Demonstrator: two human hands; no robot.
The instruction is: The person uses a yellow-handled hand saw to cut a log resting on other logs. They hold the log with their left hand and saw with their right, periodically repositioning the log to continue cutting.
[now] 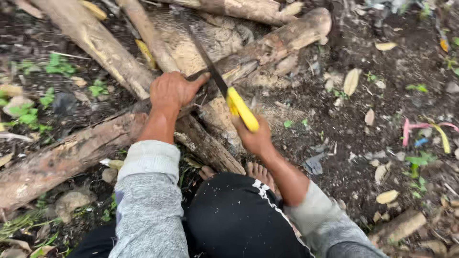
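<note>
Log: a long brown rough-barked log (267,45) lies slantwise across other timber on the dark soil, running from the lower left to its cut end at the upper right.
Saw: a hand saw with a yellow plastic handle (242,109) and a dark narrow blade (203,52) is set across the log, the blade reaching up and away from the person.
Right hand: the right hand (256,138) is clenched round the yellow handle, just beside the log.
Left hand: the left hand (174,90) presses flat on top of the log, thumb stretched toward the blade, holding the wood down rather than gripping it.
Foot: bare toes (260,171) show below the saw, near a lower log; whether they touch it I cannot tell.
Sawdust: pale sawdust (201,36) covers the wood and ground behind the blade.
Done: judging by the dust, a good deal of sawing is done hereabouts.
Left: the log looks unsevered; how deep the cut goes is hidden by the blade and hand.
Surroundings: dry fallen leaves (351,81) and small green weeds (28,114) dot the soil.
</note>
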